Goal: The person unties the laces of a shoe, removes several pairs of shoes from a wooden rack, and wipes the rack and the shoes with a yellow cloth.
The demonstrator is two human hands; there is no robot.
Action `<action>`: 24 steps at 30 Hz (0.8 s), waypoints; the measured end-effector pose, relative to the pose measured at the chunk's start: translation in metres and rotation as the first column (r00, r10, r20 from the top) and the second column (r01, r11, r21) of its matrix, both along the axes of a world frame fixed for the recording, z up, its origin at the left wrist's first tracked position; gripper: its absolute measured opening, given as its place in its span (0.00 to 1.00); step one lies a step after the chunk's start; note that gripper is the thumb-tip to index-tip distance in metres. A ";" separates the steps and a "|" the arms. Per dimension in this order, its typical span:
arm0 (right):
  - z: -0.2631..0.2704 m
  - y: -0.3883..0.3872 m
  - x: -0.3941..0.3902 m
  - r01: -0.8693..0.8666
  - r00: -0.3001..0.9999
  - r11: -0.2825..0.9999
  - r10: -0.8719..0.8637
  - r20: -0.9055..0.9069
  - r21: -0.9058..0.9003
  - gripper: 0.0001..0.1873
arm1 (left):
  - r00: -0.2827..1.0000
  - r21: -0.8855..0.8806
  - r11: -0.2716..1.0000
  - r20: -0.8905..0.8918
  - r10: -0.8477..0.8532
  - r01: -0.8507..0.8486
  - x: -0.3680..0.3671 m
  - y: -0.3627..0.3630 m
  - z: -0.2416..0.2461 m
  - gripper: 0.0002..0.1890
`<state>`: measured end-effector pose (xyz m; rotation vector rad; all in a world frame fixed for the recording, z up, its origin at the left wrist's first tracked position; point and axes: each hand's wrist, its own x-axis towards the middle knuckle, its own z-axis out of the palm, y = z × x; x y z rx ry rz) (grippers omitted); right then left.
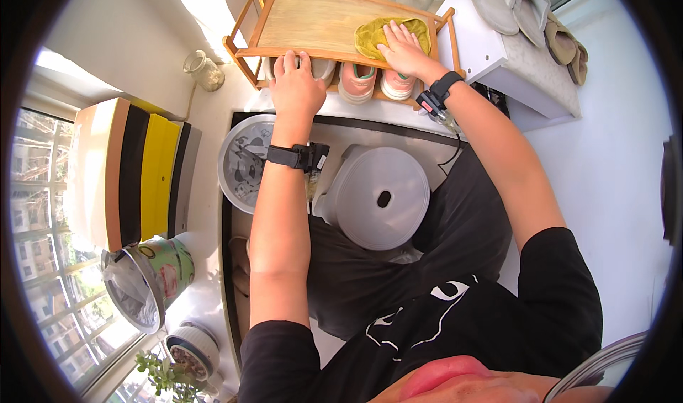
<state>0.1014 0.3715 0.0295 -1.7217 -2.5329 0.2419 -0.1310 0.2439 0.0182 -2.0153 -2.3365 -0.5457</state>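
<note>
A low wooden shoe rack point(320, 19) stands in front of me, its top board bare wood with a raised frame. On the right part of that board lies a folded yellow-green cloth point(368, 37). My right hand point(403, 48) rests flat over the cloth, fingers slightly spread, pinning it to the board. The fingertips of my left hand point(299, 83) lie on the rack's front rail; whether the thumb grips from below is hidden. Below the top, a pair of pink and white shoes point(356, 83) sits on the lower shelf, beside pale shoes point(324, 69) partly behind my left hand.
A grey plastic stool point(355, 205) stands between my legs, beside a round patterned bin point(240, 163). Boxes point(160, 173), a lined waste bin point(171, 269), a potted plant point(165, 371) and a glass jar point(205, 72) line the left. Slippers point(525, 8) top a white cabinet point(539, 77) at right.
</note>
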 end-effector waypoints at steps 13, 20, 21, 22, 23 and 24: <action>0.007 0.061 -0.136 -0.046 0.989 0.993 0.061 0.135 -0.110 0.47 | 0.999 0.025 0.999 -0.022 -0.036 0.037 -0.001 -0.001 0.002 0.38; -0.007 0.089 -0.200 -0.212 0.967 0.977 0.206 0.150 0.023 0.44 | 1.000 -0.023 1.000 -0.004 0.006 -0.006 -0.003 -0.008 0.002 0.39; -0.009 0.093 -0.207 -0.239 0.958 0.970 0.228 0.175 0.042 0.44 | 1.000 -0.032 0.999 0.005 0.006 -0.006 -0.004 -0.008 0.001 0.39; -0.010 0.108 -0.201 -0.246 0.949 0.965 0.220 0.225 0.095 0.44 | 0.999 -0.033 0.999 0.036 -0.009 0.010 0.005 -0.004 0.006 0.38; -0.010 0.122 -0.195 -0.237 0.949 0.966 0.206 0.240 0.107 0.44 | 0.999 -0.018 1.000 0.048 -0.021 0.021 0.012 0.000 0.011 0.38; -0.009 0.126 -0.202 -0.256 0.943 0.962 0.228 0.241 0.092 0.43 | 0.999 -0.021 1.000 0.047 -0.018 0.019 0.012 0.001 0.010 0.38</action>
